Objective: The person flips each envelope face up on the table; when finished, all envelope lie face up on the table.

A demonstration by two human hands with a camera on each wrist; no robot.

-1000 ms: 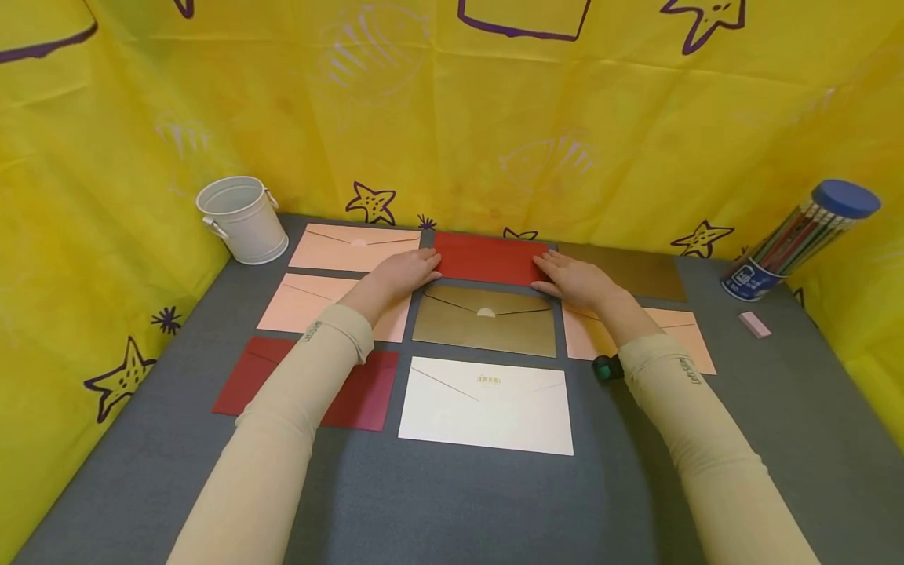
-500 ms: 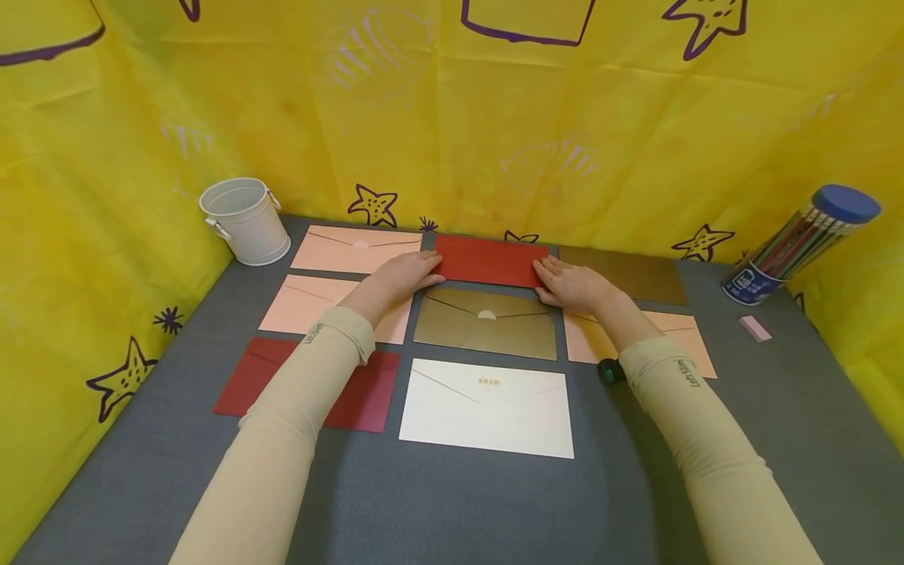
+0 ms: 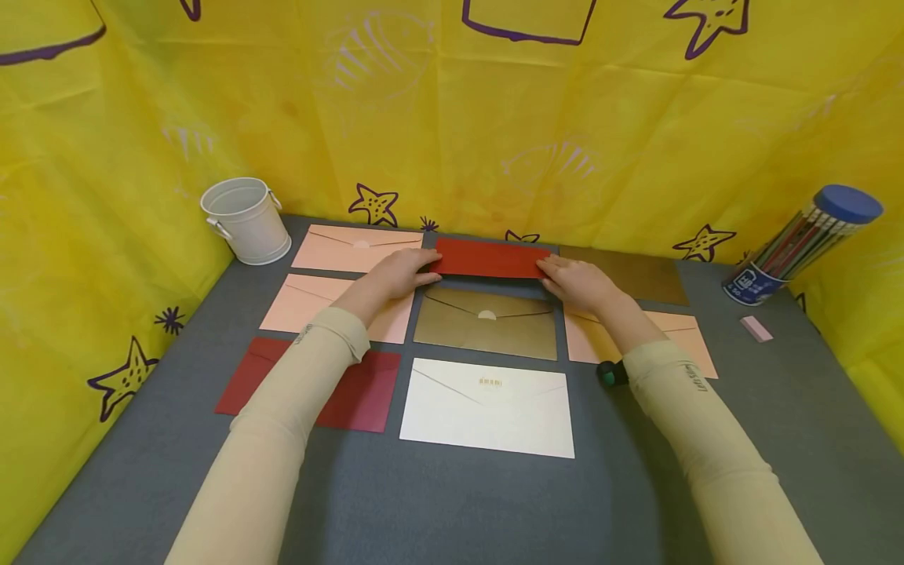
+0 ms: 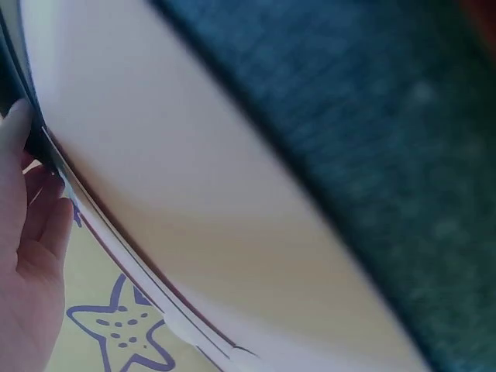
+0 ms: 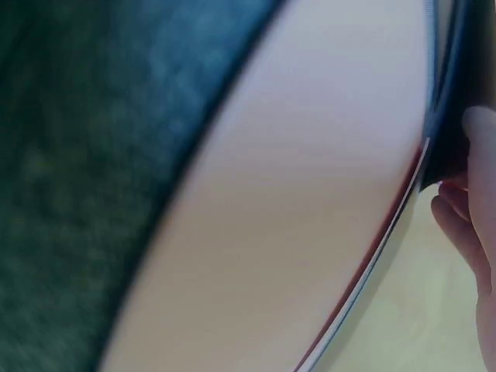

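Note:
A bright red envelope [image 3: 492,259] lies in the middle of the back row in the head view, its near edge raised off the table with a dark shadow under it. My left hand [image 3: 401,275] pinches its left end between thumb and fingers, and my right hand [image 3: 575,282] does the same at its right end. In the left wrist view my left hand [image 4: 35,240] shows at the edge beside a blurred pale envelope [image 4: 186,178]. The right wrist view shows part of my right hand [image 5: 473,209] at the far right side.
Around it lie a gold envelope [image 3: 486,333], a white one [image 3: 487,416], a dark red one [image 3: 360,396], several pink ones [image 3: 356,255] and a brown one [image 3: 628,276]. A white bucket [image 3: 247,220], a pencil tub [image 3: 798,247] and a pink eraser [image 3: 756,329] stand at the sides.
Both hands have closed on the ends of the red envelope and its near edge has come up from the table. The other envelopes have not moved.

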